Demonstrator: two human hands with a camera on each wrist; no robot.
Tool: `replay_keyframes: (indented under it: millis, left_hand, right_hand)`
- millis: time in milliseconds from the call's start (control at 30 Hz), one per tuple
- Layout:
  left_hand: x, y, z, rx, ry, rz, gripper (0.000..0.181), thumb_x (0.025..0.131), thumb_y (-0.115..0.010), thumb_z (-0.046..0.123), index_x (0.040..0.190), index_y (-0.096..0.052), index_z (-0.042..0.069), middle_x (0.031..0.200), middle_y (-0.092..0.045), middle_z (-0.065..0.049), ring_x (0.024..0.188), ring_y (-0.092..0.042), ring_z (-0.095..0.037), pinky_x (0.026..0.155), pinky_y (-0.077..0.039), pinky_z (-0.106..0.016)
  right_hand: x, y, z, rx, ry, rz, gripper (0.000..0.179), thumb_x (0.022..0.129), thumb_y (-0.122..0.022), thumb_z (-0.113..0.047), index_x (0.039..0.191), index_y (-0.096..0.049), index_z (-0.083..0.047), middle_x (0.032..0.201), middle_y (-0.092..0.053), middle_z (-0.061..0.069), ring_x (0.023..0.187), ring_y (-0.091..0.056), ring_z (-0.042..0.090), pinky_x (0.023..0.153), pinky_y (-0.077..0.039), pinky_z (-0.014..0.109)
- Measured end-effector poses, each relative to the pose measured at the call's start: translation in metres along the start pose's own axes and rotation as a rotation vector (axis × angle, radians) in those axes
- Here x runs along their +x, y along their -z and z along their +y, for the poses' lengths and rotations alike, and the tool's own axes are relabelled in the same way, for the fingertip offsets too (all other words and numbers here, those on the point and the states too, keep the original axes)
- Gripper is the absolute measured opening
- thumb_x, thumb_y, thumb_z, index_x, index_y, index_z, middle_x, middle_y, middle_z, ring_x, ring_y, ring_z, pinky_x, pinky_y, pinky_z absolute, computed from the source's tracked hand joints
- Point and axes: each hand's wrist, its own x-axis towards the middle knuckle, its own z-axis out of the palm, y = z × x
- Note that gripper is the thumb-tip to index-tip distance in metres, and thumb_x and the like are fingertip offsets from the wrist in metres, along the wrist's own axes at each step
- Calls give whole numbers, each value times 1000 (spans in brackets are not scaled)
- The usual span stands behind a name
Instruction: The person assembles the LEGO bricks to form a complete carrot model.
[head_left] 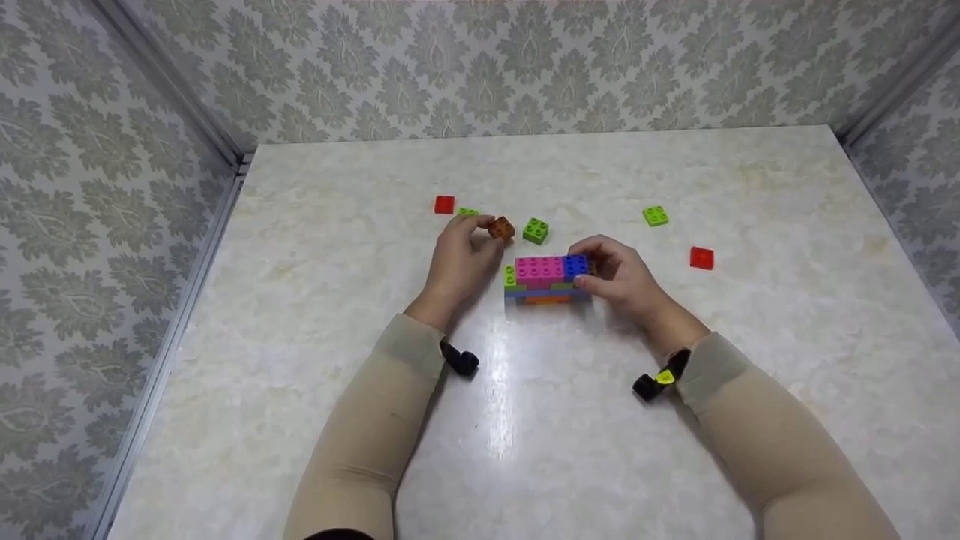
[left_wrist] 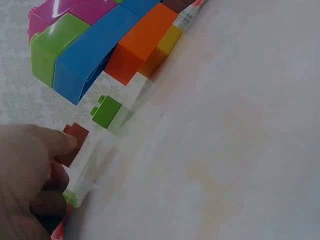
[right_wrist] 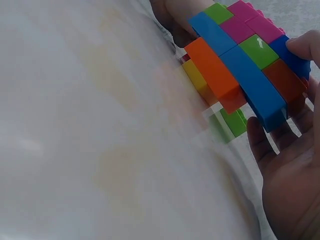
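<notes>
A built stack of toy building bricks (head_left: 538, 268) stands before me, pink and blue on top, with light blue and orange layers below. My right hand (head_left: 626, 281) grips its right end, the thumb against the dark blue brick (right_wrist: 296, 61) and fingers behind. A brown brick (right_wrist: 286, 80) sits under that blue one. To the left of the stack, my left hand (head_left: 461, 259) pinches a loose brown brick (head_left: 501, 229) between thumb and fingers; the left wrist view shows this brown brick (left_wrist: 75, 142) with its studs up and to the left.
Beyond the stack lies a green brick (head_left: 535, 230). A red brick (head_left: 445, 204) and a partly hidden light green one (head_left: 468, 211) lie past my left hand. Farther right are a flat light green brick (head_left: 655, 216) and a red one (head_left: 702, 258). Patterned walls (head_left: 525, 67) bound the table.
</notes>
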Motion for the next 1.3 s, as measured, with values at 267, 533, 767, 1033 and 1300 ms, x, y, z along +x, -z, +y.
replay_keyframes:
  millis: [267,533,767,1033,1300]
  left_hand:
    - [-9,3,0,-341,-149,27,42,103,-79,9,143,-72,7,134,-68,-8,80,-56,-15,70,-48,-24]
    - [-18,-1,5,-432,-259,-2,30,101,-77,7,131,-79,9,129,-71,-7,82,-53,-12,74,-46,-23]
    - [-24,-3,16,-513,-280,-18,30,100,-78,5,131,-78,5,127,-71,-9,92,-56,-21,76,-45,-22]
    - [-29,-10,22,-521,-381,-118,33,97,-81,7,129,-79,0,118,-71,-5,100,-57,-24,83,-45,-28]
    - [-29,-10,21,-498,-413,-219,34,96,-83,12,127,-79,-1,125,-74,-16,111,-61,-22,91,-44,-31]
  right_hand:
    - [0,1,-1,-8,1,-12,34,99,-72,9,132,-62,13,120,-72,-3,105,-66,10,95,-57,22]
    - [0,0,-1,2,6,-20,34,98,-70,9,131,-62,13,118,-73,-4,102,-66,9,92,-58,21]
    - [0,0,-2,4,-7,-15,38,98,-71,8,134,-60,16,119,-71,-1,104,-66,10,93,-58,22]
    - [-1,1,-2,5,14,-22,37,99,-73,7,132,-60,16,118,-73,-2,101,-67,11,91,-59,22]
    - [0,1,-1,11,47,-45,36,101,-72,7,131,-57,19,120,-73,-4,102,-67,10,91,-59,22]
